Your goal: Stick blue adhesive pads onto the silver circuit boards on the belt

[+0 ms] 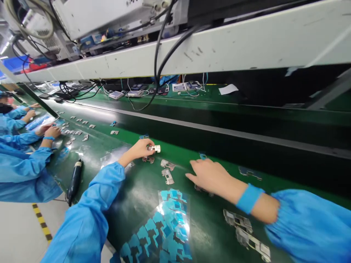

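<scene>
Fingers (148,145) of the left hand (140,149) clamp a small silvery stamped-metal part (156,148) at their tips, just above the green bench (131,197). It seems light, thin and stiff, best pinched by its edges. Rightward, the right hand (211,177) lies flat, fingers apart, hiding most of a dark flat piece (202,189) beneath.

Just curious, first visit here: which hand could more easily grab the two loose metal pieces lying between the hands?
Probably the right hand: open, pointing toward the metal pieces. The left hand pinches a small part.
</scene>
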{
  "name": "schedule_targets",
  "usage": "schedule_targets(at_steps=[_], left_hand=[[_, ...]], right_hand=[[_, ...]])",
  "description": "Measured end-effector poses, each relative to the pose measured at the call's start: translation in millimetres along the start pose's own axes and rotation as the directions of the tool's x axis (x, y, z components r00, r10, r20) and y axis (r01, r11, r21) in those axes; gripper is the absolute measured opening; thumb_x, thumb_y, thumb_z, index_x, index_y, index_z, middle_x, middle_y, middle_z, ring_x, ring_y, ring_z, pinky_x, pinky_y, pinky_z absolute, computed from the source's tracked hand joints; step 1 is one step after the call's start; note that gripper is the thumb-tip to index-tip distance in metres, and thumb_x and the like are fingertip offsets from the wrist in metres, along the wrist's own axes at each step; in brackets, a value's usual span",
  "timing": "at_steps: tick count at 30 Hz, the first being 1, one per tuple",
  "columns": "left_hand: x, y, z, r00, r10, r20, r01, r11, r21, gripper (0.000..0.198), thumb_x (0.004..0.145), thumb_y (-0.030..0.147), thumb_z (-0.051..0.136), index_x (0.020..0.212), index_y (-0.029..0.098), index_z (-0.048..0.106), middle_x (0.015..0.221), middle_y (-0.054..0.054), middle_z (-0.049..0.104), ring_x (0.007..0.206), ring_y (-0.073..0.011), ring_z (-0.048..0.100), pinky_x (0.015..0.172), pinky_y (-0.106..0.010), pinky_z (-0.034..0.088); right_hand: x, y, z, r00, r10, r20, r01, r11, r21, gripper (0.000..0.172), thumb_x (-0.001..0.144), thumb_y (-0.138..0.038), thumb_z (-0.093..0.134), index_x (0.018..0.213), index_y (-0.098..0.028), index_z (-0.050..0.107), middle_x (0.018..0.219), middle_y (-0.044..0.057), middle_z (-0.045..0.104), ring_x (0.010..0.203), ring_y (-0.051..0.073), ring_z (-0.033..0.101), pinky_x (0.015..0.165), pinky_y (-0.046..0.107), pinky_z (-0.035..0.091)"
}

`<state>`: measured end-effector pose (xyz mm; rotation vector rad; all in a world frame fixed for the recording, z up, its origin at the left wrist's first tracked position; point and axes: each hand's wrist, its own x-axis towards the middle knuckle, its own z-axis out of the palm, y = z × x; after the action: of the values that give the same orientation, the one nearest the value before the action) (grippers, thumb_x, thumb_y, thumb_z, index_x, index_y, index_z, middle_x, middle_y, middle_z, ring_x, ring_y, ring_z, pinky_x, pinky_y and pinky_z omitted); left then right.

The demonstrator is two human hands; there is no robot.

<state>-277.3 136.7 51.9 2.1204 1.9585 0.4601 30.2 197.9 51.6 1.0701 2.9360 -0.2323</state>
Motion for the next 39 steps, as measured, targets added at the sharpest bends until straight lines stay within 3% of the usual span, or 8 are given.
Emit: schedule_targets(at_steps=[6, 11, 15, 20, 23, 27, 35, 39], left_hand=[[-96.9, 18.3, 11.4, 0.99, 0.128, 0.063, -0.128, 0.992, -0.011, 0.016, 0.082, 0.029, 0.071, 0.096, 0.02, 0.07, 0.092, -0.005, 0.07, 0.093, -0.0228, 0.065, 0.093, -0.036, 0.048], [-120.5, 9.0, 20.8, 0.993, 0.115, 0.011, -0.114, 0.993, -0.037, 0.023, 0.091, 0.041, 0.068, 0.107, 0.025, 0.072, 0.117, -0.007, 0.069, 0.114, -0.0243, 0.062, 0.104, -0.038, 0.043], [-133.6, -18.2, 6.3, 0.988, -0.05, -0.148, 0.048, 0.999, -0.019, 0.029, 0.101, 0.042, 0.055, 0.118, 0.023, 0.069, 0.122, -0.008, 0.069, 0.119, -0.0219, 0.061, 0.108, -0.037, 0.044], [-156.2, -64.1, 4.4, 0.902, -0.3, -0.309, 0.33, 0.943, 0.05, 0.028, 0.101, 0.033, 0.049, 0.116, 0.018, 0.068, 0.121, -0.011, 0.069, 0.117, -0.0241, 0.064, 0.104, -0.042, 0.049], [-165.0, -82.3, 11.7, 0.865, -0.38, -0.327, 0.428, 0.9, 0.088, 0.031, 0.097, 0.037, 0.055, 0.12, 0.018, 0.066, 0.129, -0.013, 0.065, 0.126, -0.0271, 0.059, 0.109, -0.045, 0.045], [-165.6, -86.6, 19.1, 0.835, -0.438, -0.334, 0.501, 0.856, 0.128, 0.056, 0.092, 0.046, 0.061, 0.138, 0.015, 0.054, 0.145, -0.021, 0.053, 0.137, -0.0353, 0.05, 0.113, -0.053, 0.04], [-161.0, -77.2, 17.9, 0.845, -0.437, -0.309, 0.505, 0.842, 0.191, 0.042, 0.1, 0.034, 0.04, 0.131, 0.016, 0.06, 0.145, -0.02, 0.058, 0.14, -0.0345, 0.05, 0.114, -0.055, 0.036], [-159.2, -66.4, 18.7, 0.835, -0.433, -0.34, 0.52, 0.824, 0.225, 0.037, 0.099, 0.028, 0.038, 0.121, 0.016, 0.066, 0.139, -0.019, 0.063, 0.138, -0.0327, 0.052, 0.113, -0.052, 0.04]], right_hand=[[67.7, -41.8, 19.7, 0.994, -0.102, 0.047, 0.095, 0.987, 0.132, 0.03, 0.099, -0.037, 0.063, 0.123, -0.019, 0.064, 0.123, 0.008, 0.067, 0.101, 0.022, 0.068, 0.087, 0.043, 0.057], [88.1, -45.6, 33.8, 0.997, -0.075, 0.034, 0.069, 0.986, 0.151, 0.031, 0.1, -0.035, 0.063, 0.125, -0.019, 0.063, 0.126, 0.009, 0.066, 0.103, 0.023, 0.068, 0.087, 0.044, 0.058], [121.1, -51.2, 31.6, 0.997, -0.079, -0.019, 0.081, 0.984, 0.159, 0.034, 0.099, -0.035, 0.063, 0.129, -0.019, 0.062, 0.13, 0.01, 0.064, 0.108, 0.025, 0.066, 0.09, 0.046, 0.057], [150.0, -72.3, 29.9, 0.976, -0.219, -0.021, 0.218, 0.954, 0.206, 0.034, 0.098, -0.034, 0.065, 0.129, -0.019, 0.062, 0.13, 0.01, 0.064, 0.108, 0.025, 0.066, 0.09, 0.046, 0.057], [153.1, -73.0, 22.7, 0.982, -0.19, -0.02, 0.19, 0.958, 0.216, 0.034, 0.099, -0.034, 0.064, 0.129, -0.018, 0.062, 0.129, 0.01, 0.064, 0.107, 0.024, 0.067, 0.089, 0.046, 0.057], [125.9, -51.1, 5.0, 0.997, -0.065, -0.04, 0.072, 0.974, 0.216, 0.034, 0.099, -0.034, 0.064, 0.129, -0.018, 0.062, 0.127, 0.01, 0.065, 0.104, 0.024, 0.068, 0.088, 0.045, 0.058], [-30.3, -49.0, 18.9, 0.989, 0.148, 0.001, -0.147, 0.984, 0.099, 0.022, 0.1, -0.034, 0.063, 0.112, -0.017, 0.067, 0.102, 0.005, 0.071, 0.087, 0.018, 0.07, 0.08, 0.038, 0.059], [-38.1, -54.4, 33.5, 0.982, 0.189, -0.027, -0.187, 0.98, 0.064, 0.025, 0.1, -0.034, 0.063, 0.118, -0.017, 0.066, 0.116, 0.008, 0.069, 0.094, 0.02, 0.069, 0.082, 0.04, 0.059]])
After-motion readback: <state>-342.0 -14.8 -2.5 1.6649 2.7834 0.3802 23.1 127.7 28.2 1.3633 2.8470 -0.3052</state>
